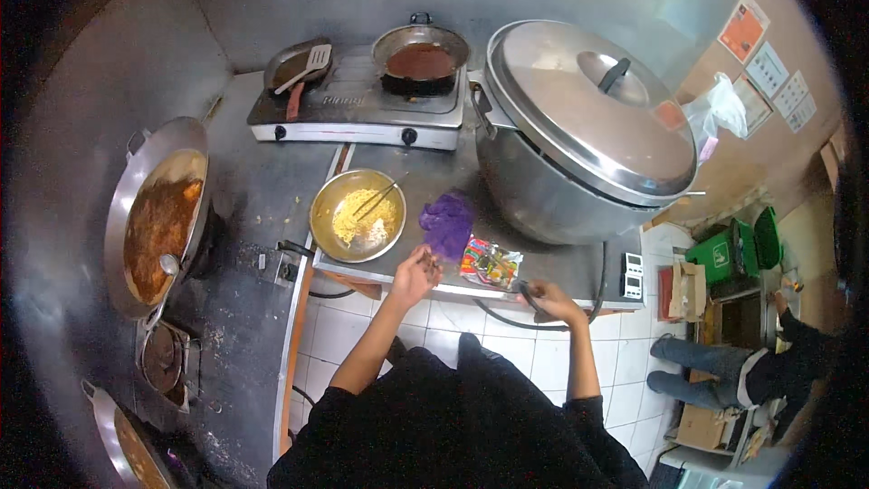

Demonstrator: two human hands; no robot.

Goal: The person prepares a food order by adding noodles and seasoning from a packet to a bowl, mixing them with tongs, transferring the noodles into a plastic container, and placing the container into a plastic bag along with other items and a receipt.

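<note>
My left hand (415,274) is raised at the counter's front edge, fingers curled on something small I cannot make out, just below a crumpled purple cloth (445,222). My right hand (552,302) grips a dark-handled tool (528,296), apparently scissors, pointing toward a colourful crumpled packet (489,263) on the steel counter. Behind my left hand, a steel bowl (321,226) holds yellow noodles (362,213), a pale clump and a whisk or tongs.
A two-burner stove (358,127) with two pans stands behind. A huge lidded pot (552,190) fills the counter's right. A wok (145,226) sits left. A co-worker (769,371) bends at the lower right near green bins (724,258). Black hoses loop below the counter edge.
</note>
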